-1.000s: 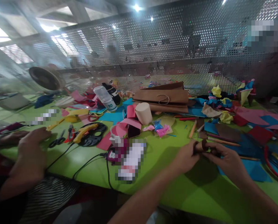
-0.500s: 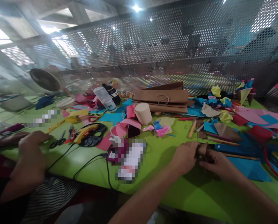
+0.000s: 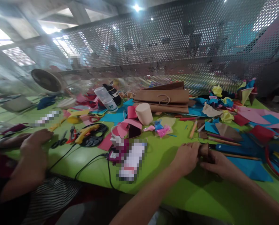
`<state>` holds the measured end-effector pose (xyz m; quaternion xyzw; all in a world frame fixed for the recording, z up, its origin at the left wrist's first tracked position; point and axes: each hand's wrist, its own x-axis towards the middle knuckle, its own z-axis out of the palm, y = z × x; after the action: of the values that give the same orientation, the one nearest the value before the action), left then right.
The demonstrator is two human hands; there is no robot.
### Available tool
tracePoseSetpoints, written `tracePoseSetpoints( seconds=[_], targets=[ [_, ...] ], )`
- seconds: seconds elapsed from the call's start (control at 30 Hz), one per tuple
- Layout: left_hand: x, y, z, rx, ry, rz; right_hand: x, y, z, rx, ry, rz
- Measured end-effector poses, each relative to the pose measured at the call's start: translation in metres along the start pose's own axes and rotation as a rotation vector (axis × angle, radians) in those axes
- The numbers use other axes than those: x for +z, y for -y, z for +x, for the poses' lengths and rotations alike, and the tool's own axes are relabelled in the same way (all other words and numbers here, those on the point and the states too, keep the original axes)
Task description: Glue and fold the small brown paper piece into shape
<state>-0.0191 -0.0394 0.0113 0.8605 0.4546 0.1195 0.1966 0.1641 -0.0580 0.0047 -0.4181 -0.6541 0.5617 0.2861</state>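
Observation:
Close together over the green table [image 3: 167, 184], both of my hands are closed on a small piece of brown paper [image 3: 204, 150], which looks curled or rolled. My left hand [image 3: 187, 158] grips it from the left with bent fingers. From the right, my right hand [image 3: 220, 164] pinches the same piece, its thumb underneath. Fingers cover most of the paper, so its full shape is hidden. Just beyond my right hand lie a dark blue tool [image 3: 226, 148], a pencil [image 3: 243, 157] and a sheet of blue paper [image 3: 251, 168].
A phone [image 3: 132, 161] and a purple power strip [image 3: 114, 155] with cords lie left of my hands. Further left are a yellow glue gun [image 3: 86, 132], scissors [image 3: 59, 140] and another person's arm [image 3: 35, 153]. A cardboard tube [image 3: 144, 114] stands before folded brown paper [image 3: 161, 99].
My hands stay in nearly the same place, with the curled brown paper turned slightly between them. The other person's hand at the left has shifted a little.

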Motion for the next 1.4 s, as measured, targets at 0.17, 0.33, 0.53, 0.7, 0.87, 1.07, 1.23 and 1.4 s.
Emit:
tracePoseSetpoints(
  seconds=[0.17, 0.33, 0.53, 0.7, 0.87, 1.07, 1.23, 1.4],
  targets=[
    [0.0006, -0.0008, 0.0013, -0.094, -0.026, -0.069, -0.0060, -0.0036, -0.0018, -0.095, -0.181, -0.182],
    [0.0005, -0.0004, 0.0005, -0.179, -0.047, -0.138, -0.0107, -0.0023, -0.0054, -0.142, -0.333, -0.267],
    [0.0003, -0.0039, -0.0007, -0.178, -0.041, -0.131, -0.0077, -0.0041, -0.0051, -0.187, -0.428, -0.389],
    [0.0011, -0.0059, -0.0014, -0.165, -0.044, -0.130, -0.0054, -0.0057, -0.0063, -0.180, -0.465, -0.399],
    [0.0014, -0.0043, 0.0004, -0.197, -0.025, -0.117, -0.0044, -0.0055, -0.0065, -0.156, -0.508, -0.396],
    [-0.0012, -0.0078, -0.0003, -0.177, 0.007, -0.079, -0.0033, -0.0071, -0.0072, -0.168, -0.449, -0.418],
    [0.0015, -0.0073, -0.0009, -0.156, -0.006, -0.115, -0.0033, -0.0068, -0.0077, -0.168, -0.473, -0.463],
    [0.0063, -0.0007, 0.0011, -0.171, -0.054, -0.296, -0.0059, -0.0073, -0.0076, -0.131, -0.502, -0.409]
  ],
)
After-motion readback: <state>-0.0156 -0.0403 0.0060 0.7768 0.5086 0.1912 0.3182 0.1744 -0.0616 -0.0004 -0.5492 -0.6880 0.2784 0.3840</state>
